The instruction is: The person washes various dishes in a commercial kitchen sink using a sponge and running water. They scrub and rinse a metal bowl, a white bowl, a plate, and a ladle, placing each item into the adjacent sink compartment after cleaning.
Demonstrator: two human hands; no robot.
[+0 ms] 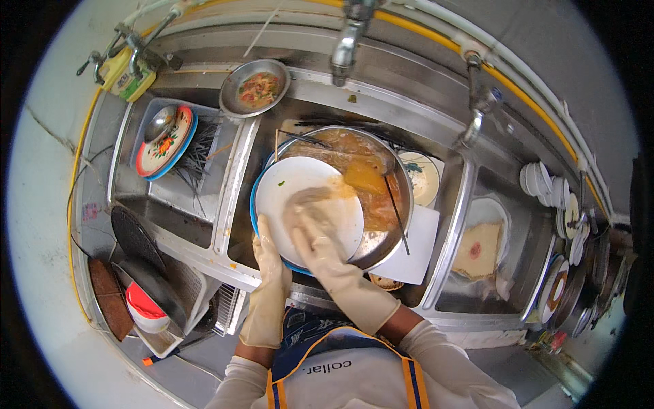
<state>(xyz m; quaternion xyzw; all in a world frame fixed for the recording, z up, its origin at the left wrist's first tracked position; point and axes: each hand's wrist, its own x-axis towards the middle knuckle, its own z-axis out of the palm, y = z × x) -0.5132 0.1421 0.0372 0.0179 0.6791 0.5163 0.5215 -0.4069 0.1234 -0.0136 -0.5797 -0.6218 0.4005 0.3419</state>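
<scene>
A round white plate (pixel 276 194) is tilted over a large metal basin (pixel 409 204) of cloudy orange-brown liquid in the middle sink. My left hand (pixel 269 258), in a cream rubber glove, grips the plate's near left edge. My right hand (pixel 317 235), gloved the same way, lies on the plate's face; its fingers are blurred, and whether it holds a cloth cannot be told. A blue rim shows beneath the plate. An orange-yellow piece (pixel 365 176) floats in the basin, and a black chopstick (pixel 396 214) leans across its right side.
The left sink holds a plastic tub (pixel 145 122) with patterned plates, a ladle and black chopsticks. A metal bowl of food scraps (pixel 255 88) sits behind. A square white plate (pixel 421 245) lies right of the basin. In the right sink is a cloth (pixel 477 250). Faucets (pixel 347 46) hang overhead.
</scene>
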